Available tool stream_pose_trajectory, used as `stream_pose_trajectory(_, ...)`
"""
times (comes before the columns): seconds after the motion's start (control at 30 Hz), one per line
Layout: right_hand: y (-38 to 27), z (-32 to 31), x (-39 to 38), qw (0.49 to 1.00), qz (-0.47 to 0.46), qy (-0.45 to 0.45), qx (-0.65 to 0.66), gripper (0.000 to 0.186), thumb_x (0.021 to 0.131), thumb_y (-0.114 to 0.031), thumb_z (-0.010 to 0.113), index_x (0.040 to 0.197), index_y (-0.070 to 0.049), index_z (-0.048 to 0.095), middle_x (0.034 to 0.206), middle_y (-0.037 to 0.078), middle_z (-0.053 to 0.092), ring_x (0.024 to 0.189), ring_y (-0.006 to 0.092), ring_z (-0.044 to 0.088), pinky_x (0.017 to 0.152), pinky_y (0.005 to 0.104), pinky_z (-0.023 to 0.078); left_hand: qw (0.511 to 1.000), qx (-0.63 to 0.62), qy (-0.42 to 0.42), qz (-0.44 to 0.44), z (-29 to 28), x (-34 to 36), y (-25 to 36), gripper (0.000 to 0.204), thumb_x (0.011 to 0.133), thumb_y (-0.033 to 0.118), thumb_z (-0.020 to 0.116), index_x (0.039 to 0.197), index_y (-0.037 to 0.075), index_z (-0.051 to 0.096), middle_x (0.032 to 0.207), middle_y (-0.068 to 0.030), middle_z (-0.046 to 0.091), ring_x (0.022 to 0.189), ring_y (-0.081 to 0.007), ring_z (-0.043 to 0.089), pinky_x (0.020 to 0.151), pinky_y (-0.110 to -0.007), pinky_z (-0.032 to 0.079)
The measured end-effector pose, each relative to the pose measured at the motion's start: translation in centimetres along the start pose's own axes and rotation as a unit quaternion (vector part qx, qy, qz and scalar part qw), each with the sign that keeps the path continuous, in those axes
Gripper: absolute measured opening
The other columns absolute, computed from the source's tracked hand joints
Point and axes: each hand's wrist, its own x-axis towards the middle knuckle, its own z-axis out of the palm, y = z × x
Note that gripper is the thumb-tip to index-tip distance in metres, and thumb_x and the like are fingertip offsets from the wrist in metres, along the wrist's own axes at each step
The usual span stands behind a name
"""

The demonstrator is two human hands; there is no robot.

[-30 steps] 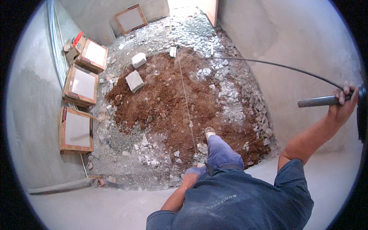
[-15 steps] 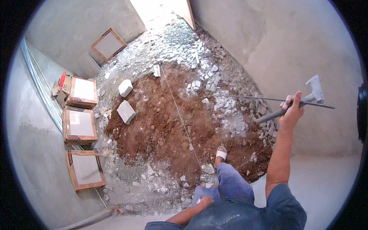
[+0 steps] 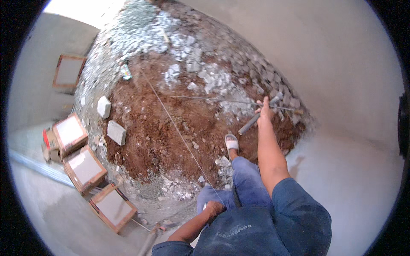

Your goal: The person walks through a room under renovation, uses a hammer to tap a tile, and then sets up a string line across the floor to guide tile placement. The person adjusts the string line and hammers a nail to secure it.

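Near the soil's (image 3: 139, 141) right edge, our right fingers (image 3: 266, 101) clasp hammer (image 3: 248, 125) and rod (image 3: 213, 100); left fingers (image 3: 219, 207), we can't tell.

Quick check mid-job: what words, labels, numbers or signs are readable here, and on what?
Dark shirt: a line of pale printed lettering, not copied here.
Brown-edged flat boxes: any markings too small to read.
Green-and-white item on the ground: too small and blurred to read.
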Motion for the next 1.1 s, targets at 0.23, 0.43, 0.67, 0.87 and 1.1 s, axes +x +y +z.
stream_pose_trajectory(0.23,1.4,-7.5,5.8,0.989,0.100,0.061,-0.095,0.061,0.082,-0.040,0.072,0.108,0.011,0.049,0.087,0.018,0.067,0.042,0.0163,0.046,0.042,0.0344,0.045,0.992,0.039,-0.121,0.019,-7.5,-2.2,-1.2,0.027,0.089,0.027,0.046,0.088,0.013,0.069,0.095,-0.0152,0.069,0.088,-0.0281,0.068,0.071,-0.042,0.055)
stream_pose_trajectory(0.43,3.6,-17.7,8.5,0.966,0.160,0.012,-0.203,0.043,0.087,-0.036,0.065,0.092,0.006,0.057,0.064,0.012,0.061,0.043,0.0197,0.051,0.042,0.0384,0.043,0.990,0.044,-0.078,0.111,-9.7,-2.6,-1.2,0.023,0.091,0.023,0.044,0.095,0.014,0.065,0.090,-0.0118,0.069,0.084,-0.0265,0.069,0.065,-0.042,0.054)
stream_pose_trajectory(0.67,5.8,-28.2,0.7,0.897,0.080,-0.029,-0.433,0.043,0.085,-0.029,0.060,0.116,0.001,0.055,0.078,0.017,0.066,0.064,0.0288,0.065,0.061,0.0417,0.051,0.967,0.124,0.020,0.220,-8.3,-1.1,-3.6,0.017,0.088,0.019,0.047,0.096,0.014,0.062,0.079,-0.0102,0.068,0.072,-0.0264,0.068,0.056,-0.041,0.051)
stream_pose_trajectory(0.87,1.0,-28.3,-2.5,0.828,-0.174,0.244,-0.474,0.052,0.088,-0.035,0.052,0.128,-0.002,0.050,0.114,0.026,0.060,0.107,0.0406,0.057,0.092,0.0483,0.045,0.943,0.247,0.007,0.221,-6.9,-1.2,-4.2,0.016,0.088,0.018,0.047,0.095,0.015,0.061,0.080,-0.0114,0.067,0.071,-0.0272,0.067,0.058,-0.041,0.052)
stream_pose_trajectory(1.1,1.3,-37.5,-10.0,0.834,-0.193,0.183,-0.483,0.059,0.084,-0.039,0.058,0.126,0.002,0.052,0.113,0.027,0.061,0.107,0.0412,0.057,0.094,0.0442,0.044,0.931,0.238,0.024,0.275,-4.9,-2.0,-2.1,0.021,0.090,0.022,0.048,0.104,0.018,0.063,0.086,-0.0124,0.067,0.068,-0.0284,0.067,0.055,-0.041,0.053)
